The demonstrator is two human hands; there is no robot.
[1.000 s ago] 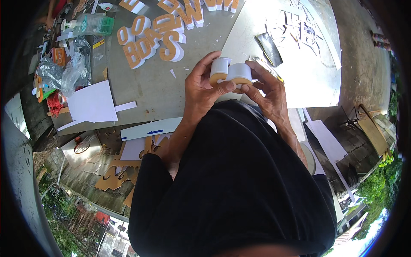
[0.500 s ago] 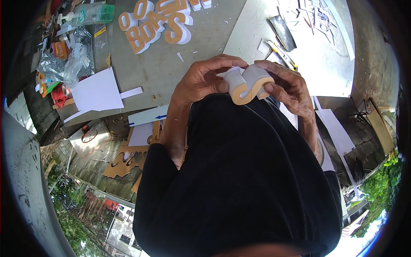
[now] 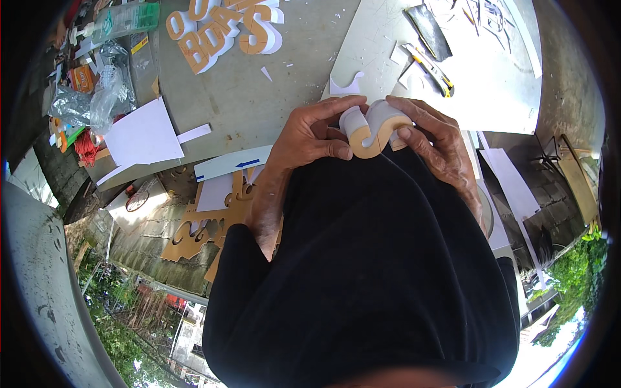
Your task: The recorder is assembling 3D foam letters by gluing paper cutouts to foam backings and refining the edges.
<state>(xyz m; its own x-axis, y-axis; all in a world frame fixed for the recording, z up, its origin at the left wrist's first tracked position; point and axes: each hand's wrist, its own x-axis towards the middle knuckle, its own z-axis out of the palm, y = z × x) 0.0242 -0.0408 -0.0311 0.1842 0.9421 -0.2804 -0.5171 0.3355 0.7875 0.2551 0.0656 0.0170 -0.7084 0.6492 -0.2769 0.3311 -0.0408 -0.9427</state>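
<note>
A curvy block letter with a tan face and white side strips is held up between my two hands, just above my lap. My left hand grips its left end, the thumb low at the front and the index finger over the top. On the other end, my right hand pinches with its index finger above and its thumb at the tan face. Both hands hide parts of the white sides. Beyond them, a curved white offcut lies on the table.
Several similar block letters stand farther back on the grey table. A yellow utility knife lies on a white board at right. White sheets, plastic bags and a green-tinted bottle crowd the left. Cut-out tan board sits below the table edge.
My left thumb has shifted along the letter's edge, and the letter has turned slightly. The view has moved a little, and the curved white offcut now shows behind my hands.
</note>
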